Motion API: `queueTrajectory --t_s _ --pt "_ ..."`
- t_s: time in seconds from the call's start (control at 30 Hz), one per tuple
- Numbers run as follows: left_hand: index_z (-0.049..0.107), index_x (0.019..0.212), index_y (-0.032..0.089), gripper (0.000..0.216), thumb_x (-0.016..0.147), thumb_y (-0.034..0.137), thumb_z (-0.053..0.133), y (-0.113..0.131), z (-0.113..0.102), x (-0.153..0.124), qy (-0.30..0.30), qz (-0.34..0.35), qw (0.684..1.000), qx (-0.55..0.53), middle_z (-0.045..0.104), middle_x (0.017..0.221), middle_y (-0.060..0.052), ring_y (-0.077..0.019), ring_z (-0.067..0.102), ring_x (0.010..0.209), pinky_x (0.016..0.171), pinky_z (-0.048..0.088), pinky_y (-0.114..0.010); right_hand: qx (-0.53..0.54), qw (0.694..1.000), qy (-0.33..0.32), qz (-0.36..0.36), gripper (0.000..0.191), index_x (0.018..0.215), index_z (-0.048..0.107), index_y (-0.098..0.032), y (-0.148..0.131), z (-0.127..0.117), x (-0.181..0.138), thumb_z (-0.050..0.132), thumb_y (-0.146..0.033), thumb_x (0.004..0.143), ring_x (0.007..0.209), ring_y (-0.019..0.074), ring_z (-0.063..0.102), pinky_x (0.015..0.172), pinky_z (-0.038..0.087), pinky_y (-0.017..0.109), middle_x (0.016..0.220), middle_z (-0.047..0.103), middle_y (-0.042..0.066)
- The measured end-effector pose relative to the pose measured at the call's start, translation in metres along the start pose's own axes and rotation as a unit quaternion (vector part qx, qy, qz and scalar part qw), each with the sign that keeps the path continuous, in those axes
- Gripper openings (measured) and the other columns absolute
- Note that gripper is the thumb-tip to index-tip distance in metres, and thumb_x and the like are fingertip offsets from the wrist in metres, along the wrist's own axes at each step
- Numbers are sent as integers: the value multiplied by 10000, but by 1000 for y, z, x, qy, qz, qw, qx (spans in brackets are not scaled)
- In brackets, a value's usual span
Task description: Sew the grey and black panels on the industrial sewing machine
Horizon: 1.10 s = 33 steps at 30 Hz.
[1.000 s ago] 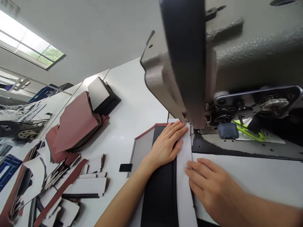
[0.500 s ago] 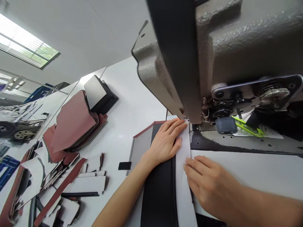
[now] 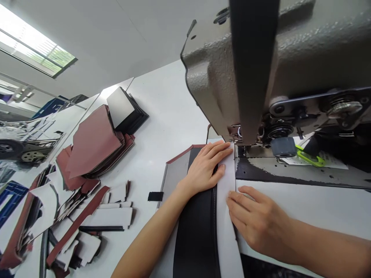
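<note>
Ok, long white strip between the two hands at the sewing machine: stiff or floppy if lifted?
The long white strip is probably fairly stiff: it runs straight with no visible ripple between the left hand and right hand. Looks thin, so likely light; may flex if lifted by one end.

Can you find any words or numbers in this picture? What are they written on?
No words or numbers can be read. The white printed paper beside the bright green plastic-handled snips, under the grey metal sewing machine, has print, but it is too small and blurred to read.
</note>
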<state>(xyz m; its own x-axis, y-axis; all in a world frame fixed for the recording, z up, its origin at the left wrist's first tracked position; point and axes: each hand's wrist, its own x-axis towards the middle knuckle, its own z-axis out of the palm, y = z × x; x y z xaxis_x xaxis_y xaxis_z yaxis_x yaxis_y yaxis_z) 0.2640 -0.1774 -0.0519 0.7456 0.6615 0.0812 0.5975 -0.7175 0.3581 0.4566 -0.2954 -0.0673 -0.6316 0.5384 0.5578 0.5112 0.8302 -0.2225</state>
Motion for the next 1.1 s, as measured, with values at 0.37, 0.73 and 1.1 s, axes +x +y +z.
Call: queueTrajectory --t_s 0.37,0.73,1.1 --pt "514 1425 185 470 973 258 405 11 4 8 2 6 1000 -1 484 1531 -81 -245 391 1448 1251 259 -453 -4 1000 8 -9 289 846 691 -87 2 -12 -5 433 35 893 1004 233 632 969 457 432 972 707 127" --pt "503 1426 212 486 949 258 421 20 10 11 8 18 1000 4 470 1548 -60 -249 370 1460 1245 268 -445 9 1000 6 -15 256 934 712 -41 4 -21 -13 471 36 896 1000 252 649 888 530 373 1014 711 136" --pt "521 1375 184 434 954 246 434 14 10 20 20 37 999 -2 526 1482 -97 -273 406 1428 1226 307 -469 15 1000 -8 -8 234 959 698 -20 11 -20 -12 480 33 896 1033 265 646 875 550 356 1031 700 157"
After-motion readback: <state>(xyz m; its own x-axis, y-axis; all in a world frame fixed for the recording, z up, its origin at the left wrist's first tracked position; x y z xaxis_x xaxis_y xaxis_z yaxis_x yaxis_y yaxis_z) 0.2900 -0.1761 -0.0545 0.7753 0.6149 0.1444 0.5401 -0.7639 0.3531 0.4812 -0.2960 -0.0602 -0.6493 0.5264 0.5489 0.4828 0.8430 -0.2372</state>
